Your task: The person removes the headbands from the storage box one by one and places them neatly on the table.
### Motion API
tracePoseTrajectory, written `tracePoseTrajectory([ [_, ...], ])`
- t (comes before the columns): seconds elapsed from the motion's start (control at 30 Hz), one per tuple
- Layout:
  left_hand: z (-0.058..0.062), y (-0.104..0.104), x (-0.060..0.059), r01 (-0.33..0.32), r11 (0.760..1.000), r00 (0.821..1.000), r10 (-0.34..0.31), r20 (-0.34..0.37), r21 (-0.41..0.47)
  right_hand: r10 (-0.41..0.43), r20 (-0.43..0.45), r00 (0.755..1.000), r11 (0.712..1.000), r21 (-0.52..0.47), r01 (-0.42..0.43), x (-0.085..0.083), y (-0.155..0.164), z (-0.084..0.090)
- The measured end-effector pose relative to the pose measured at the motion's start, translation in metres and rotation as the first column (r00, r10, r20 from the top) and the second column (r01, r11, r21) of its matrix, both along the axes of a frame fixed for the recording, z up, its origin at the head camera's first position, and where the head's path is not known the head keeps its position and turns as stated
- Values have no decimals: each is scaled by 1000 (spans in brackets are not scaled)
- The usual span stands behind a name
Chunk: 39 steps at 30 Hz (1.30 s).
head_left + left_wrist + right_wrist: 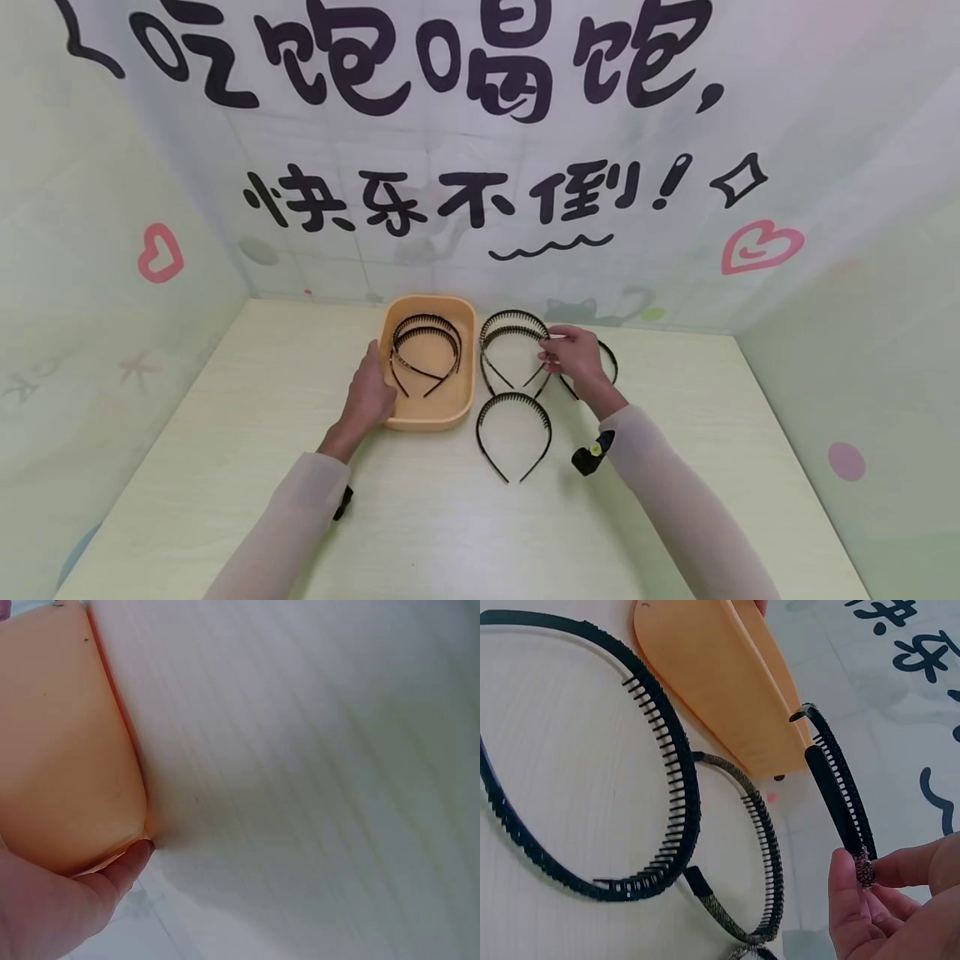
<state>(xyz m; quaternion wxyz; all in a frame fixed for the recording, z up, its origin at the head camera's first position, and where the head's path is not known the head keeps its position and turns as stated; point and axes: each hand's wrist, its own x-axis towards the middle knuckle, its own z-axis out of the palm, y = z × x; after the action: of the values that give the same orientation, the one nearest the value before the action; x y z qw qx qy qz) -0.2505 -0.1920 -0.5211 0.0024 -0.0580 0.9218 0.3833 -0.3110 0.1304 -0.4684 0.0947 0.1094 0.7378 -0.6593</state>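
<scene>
An orange tray (427, 423) stands on the pale table and holds two black toothed headbands (423, 342). My left hand (378, 379) grips the tray's left front edge; in the left wrist view a fingertip (139, 855) touches the tray wall (67, 750). My right hand (551, 354) pinches the side of a black toothed headband (840, 795), lifting it just right of the tray (720, 690). In the head view it is one of two overlapping headbands (513, 317). Another headband (513, 433) lies nearer me, and one more (609, 358) is partly hidden behind my right hand.
A printed backdrop with black characters and pink hearts walls the table at the back and both sides. In the right wrist view, two headbands (660, 787) (761, 855) lie flat on the table (300, 787) under the lifted one. Bare tabletop stretches toward the front edge.
</scene>
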Motion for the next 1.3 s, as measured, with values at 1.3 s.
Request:
tracePoseTrajectory([
  [1.3, 0, 0, 1, -4, 1000, 1000, 4, 2, -11, -288, 141, 947, 955, -29, 295, -12, 148, -32],
])
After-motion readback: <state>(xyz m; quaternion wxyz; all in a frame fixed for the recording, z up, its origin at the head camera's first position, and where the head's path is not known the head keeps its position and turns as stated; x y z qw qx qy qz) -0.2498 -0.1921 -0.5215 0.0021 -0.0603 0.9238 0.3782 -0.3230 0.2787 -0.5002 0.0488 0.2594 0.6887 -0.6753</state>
